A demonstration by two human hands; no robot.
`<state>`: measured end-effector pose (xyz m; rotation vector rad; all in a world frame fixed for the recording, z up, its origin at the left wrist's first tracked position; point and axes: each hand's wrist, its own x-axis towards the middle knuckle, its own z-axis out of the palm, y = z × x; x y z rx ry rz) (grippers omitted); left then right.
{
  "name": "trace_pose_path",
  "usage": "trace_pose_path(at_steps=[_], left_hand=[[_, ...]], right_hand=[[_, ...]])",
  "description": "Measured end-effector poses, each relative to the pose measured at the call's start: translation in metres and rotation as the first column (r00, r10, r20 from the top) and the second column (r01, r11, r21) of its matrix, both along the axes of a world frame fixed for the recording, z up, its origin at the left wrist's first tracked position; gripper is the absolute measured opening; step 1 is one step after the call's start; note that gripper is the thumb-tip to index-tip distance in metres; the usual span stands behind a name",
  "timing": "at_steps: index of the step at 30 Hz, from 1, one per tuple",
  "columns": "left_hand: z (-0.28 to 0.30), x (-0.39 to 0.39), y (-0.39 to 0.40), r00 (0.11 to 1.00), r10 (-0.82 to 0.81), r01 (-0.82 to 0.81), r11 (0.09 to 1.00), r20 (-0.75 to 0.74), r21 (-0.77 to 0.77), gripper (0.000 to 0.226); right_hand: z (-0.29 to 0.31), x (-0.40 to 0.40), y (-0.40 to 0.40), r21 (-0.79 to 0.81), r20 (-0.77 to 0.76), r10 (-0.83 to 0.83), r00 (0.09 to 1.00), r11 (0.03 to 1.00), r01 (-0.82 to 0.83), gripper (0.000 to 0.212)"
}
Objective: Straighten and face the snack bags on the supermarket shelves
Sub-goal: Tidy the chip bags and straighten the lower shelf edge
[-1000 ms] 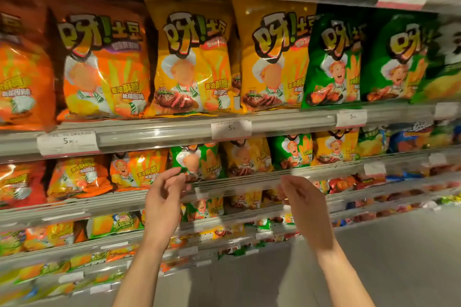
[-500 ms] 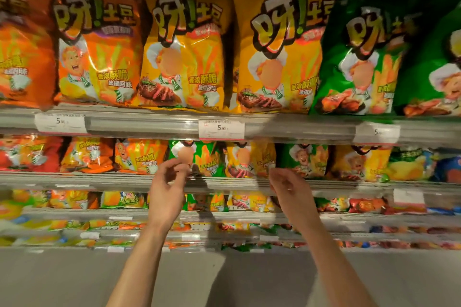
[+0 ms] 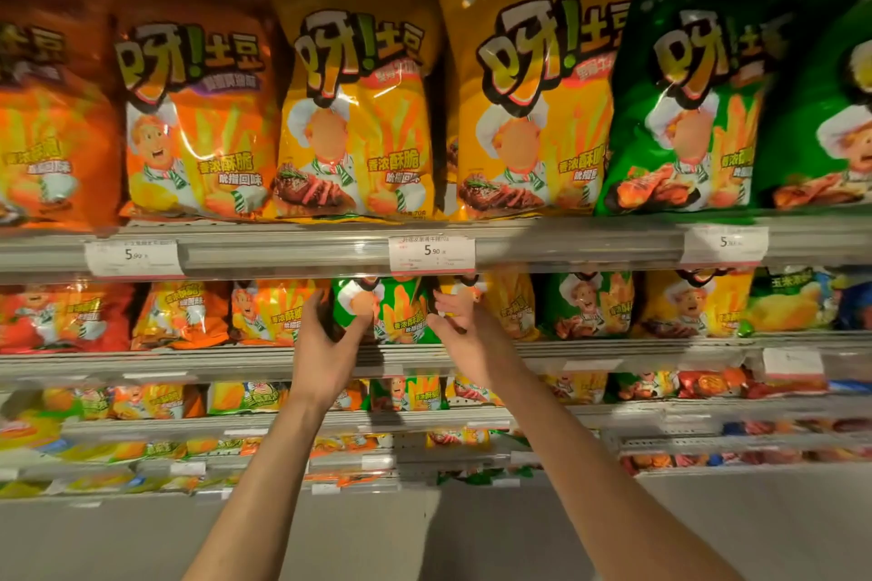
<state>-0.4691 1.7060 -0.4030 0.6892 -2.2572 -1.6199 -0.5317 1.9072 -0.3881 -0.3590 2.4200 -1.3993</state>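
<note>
A small green snack bag [image 3: 401,311] stands on the second shelf [image 3: 188,356], between an orange bag [image 3: 269,314] and a yellow bag [image 3: 507,302]. My left hand [image 3: 325,344] grips the green bag's left edge, thumb in front and fingers behind. On the bag's right edge my right hand [image 3: 465,328] holds it with curled fingers. Large orange, yellow and green bags [image 3: 358,109] fill the shelf above, facing forward.
Price tags [image 3: 431,252] hang on the upper shelf rail just above my hands. Lower shelves [image 3: 660,410] carry more small bags. Grey floor [image 3: 448,533] lies beneath my forearms.
Both hands rose from the shelf rail and closed in on the green bag from either side. The right hand moved left across the yellow bag. The view came closer.
</note>
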Motion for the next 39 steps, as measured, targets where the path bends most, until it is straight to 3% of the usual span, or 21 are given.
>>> trace_pose_path(at_steps=[3,8,10,12,14,15,16,18,19,22,24,30,34,39], left_hand=[[-0.002,-0.003,-0.001,0.994,-0.077,0.080,0.996,0.076,-0.026,0.072],[0.007,-0.004,-0.006,0.999,-0.029,0.030,0.998,0.014,-0.049,0.069],[0.011,-0.002,-0.009,1.000,-0.028,0.028,0.998,0.006,-0.056,0.077],[0.014,0.002,-0.012,0.999,-0.037,0.037,0.997,0.006,-0.063,0.087],[0.014,0.007,-0.016,0.999,-0.048,0.050,0.994,0.018,-0.095,0.092],[0.013,0.010,-0.019,0.998,-0.056,0.059,0.992,0.030,-0.109,0.094],[0.012,0.014,-0.021,0.997,-0.069,0.073,0.991,0.041,-0.111,0.097],[0.010,0.022,-0.024,0.992,-0.109,0.113,0.991,0.056,-0.076,0.104],[0.009,0.027,-0.026,0.990,-0.124,0.128,0.990,0.061,-0.060,0.103],[0.006,0.044,-0.028,0.986,-0.134,0.140,0.988,0.098,-0.060,0.078],[0.005,0.051,-0.029,0.985,-0.135,0.139,0.990,0.109,-0.033,0.058],[0.004,0.061,-0.021,0.963,-0.259,0.243,0.954,0.074,0.174,0.043],[-0.005,0.068,-0.008,0.930,-0.365,0.355,0.922,0.039,0.157,0.024],[0.000,0.070,0.022,0.903,-0.430,0.422,0.883,-0.007,0.205,0.033]], right_hand=[[-0.003,-0.001,-0.023,-0.016,0.046,0.033,0.998,0.999,-0.033,0.064],[-0.008,-0.004,-0.036,-0.052,0.049,-0.049,0.998,0.997,0.052,0.063],[-0.005,-0.006,-0.037,-0.045,-0.008,-0.070,0.998,0.997,0.070,0.048],[-0.003,-0.007,-0.036,-0.043,-0.107,-0.076,0.991,0.997,0.072,0.005],[0.000,-0.006,-0.035,-0.043,-0.149,-0.073,0.986,0.997,0.068,0.021],[0.001,-0.003,-0.034,-0.066,-0.120,-0.064,0.991,0.996,0.056,0.011],[0.002,-0.001,-0.033,-0.093,-0.099,-0.045,0.994,0.995,0.036,0.018],[0.002,0.003,-0.031,-0.110,-0.039,-0.019,0.999,0.994,0.015,0.053],[0.001,0.006,-0.030,-0.116,-0.022,-0.011,1.000,0.993,0.008,0.055],[-0.003,0.016,-0.025,-0.160,0.010,0.019,1.000,0.987,-0.017,0.015],[-0.005,0.025,-0.020,-0.238,0.064,0.023,0.998,0.971,-0.007,0.009],[-0.009,0.060,0.000,-0.311,0.208,-0.009,0.978,0.947,0.075,0.049],[-0.011,0.078,0.017,-0.279,0.222,-0.028,0.975,0.956,0.091,0.043],[-0.003,0.095,0.046,-0.214,0.261,-0.034,0.965,0.972,0.093,0.030]])
